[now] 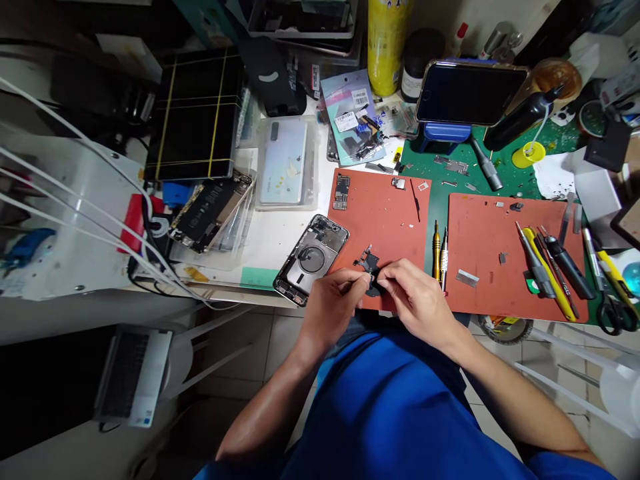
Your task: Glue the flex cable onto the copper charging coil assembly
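Both my hands are low over the near edge of the left red-orange mat [380,220]. My left hand [330,307] pinches a thin, dark phone part with the look of a flex cable [369,259], with small metal bits at its far end. Closed beside it, my right hand [417,300] has its fingertips at the right edge of the dark part. Whatever lies between those fingertips is too small to make out. An opened phone housing [327,243] with a round coil lies tilted, left of my left hand. A small circuit board [341,192] rests at the mat's upper left.
Right of my hands lie two thin screwdrivers [437,253]. A second mat [480,293] carries tools, with scissors [616,313] at its right. Behind stand a phone [470,93] on a blue stand and a yellow can [387,47]. White cables [95,143] cross the left side.
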`<state>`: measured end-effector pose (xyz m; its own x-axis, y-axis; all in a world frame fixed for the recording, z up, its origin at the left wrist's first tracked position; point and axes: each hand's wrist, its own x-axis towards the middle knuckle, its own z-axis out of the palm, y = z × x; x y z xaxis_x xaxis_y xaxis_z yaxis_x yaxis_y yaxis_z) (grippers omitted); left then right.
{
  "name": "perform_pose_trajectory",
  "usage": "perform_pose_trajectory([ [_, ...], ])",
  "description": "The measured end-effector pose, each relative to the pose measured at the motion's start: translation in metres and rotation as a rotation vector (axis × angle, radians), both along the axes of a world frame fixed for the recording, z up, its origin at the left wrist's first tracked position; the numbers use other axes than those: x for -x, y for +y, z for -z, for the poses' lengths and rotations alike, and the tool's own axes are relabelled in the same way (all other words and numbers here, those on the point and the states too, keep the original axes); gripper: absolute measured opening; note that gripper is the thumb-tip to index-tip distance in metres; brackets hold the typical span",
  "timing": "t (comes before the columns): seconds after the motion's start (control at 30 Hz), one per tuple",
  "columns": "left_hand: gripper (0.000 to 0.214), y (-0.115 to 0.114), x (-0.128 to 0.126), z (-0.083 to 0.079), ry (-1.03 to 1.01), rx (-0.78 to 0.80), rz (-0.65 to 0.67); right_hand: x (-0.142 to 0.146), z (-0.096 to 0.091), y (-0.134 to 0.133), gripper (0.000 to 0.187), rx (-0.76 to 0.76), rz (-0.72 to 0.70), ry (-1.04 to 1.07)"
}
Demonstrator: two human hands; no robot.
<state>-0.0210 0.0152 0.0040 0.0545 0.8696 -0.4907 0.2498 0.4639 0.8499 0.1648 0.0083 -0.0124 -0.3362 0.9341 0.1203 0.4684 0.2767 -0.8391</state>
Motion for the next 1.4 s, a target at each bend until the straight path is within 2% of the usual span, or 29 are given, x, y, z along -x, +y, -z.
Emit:
perform_pose_trajectory([
  [0.13, 0.029, -0.001, 0.001, 0.001, 0.012, 0.007, 0.01, 0.003, 0.0, 0.003, 0.013, 0.0, 0.03, 0.004],
  [0.37, 0.026, 0.0, 0.001, 0.001, 0.031, 0.008, 0.018, 0.007, 0.001, 0.007, 0.013, 0.003, -0.011, -0.012],
  [0.5, 0.031, 0.001, 0.0, -0.001, 0.051, 0.01, 0.031, 0.006, 0.0, 0.007, 0.015, 0.008, -0.045, -0.005],
  [0.7, 0.031, 0.0, 0.001, -0.003, 0.039, 0.011, 0.029, -0.002, -0.004, -0.003, 0.017, 0.047, -0.124, -0.016],
  [0.87, 0.032, -0.001, 0.0, 0.0, 0.028, 0.035, -0.006, -0.012, -0.018, -0.018, 0.015, 0.147, -0.136, 0.009],
  [0.97, 0.033, 0.0, 0.0, 0.001, 0.035, 0.036, -0.008, -0.028, -0.032, -0.025, 0.01, 0.175, -0.035, 0.019],
  [1.1, 0.035, 0.001, 0.003, 0.0, 0.091, -0.013, 0.055, -0.072, -0.047, -0.018, 0.011, 0.18, 0.233, -0.121],
  [1.17, 0.036, 0.0, 0.005, 0.0, 0.139, -0.033, 0.076, -0.1, -0.051, -0.003, 0.015, 0.152, 0.387, -0.206],
  [1.27, 0.033, -0.001, 0.007, 0.004, 0.164, -0.046, 0.042, -0.143, -0.055, 0.031, 0.015, 0.096, 0.587, -0.328],
  [1.4, 0.029, -0.004, 0.001, 0.009, 0.224, -0.139, 0.056, -0.181, -0.055, 0.079, 0.014, 0.162, 0.635, -0.483],
])
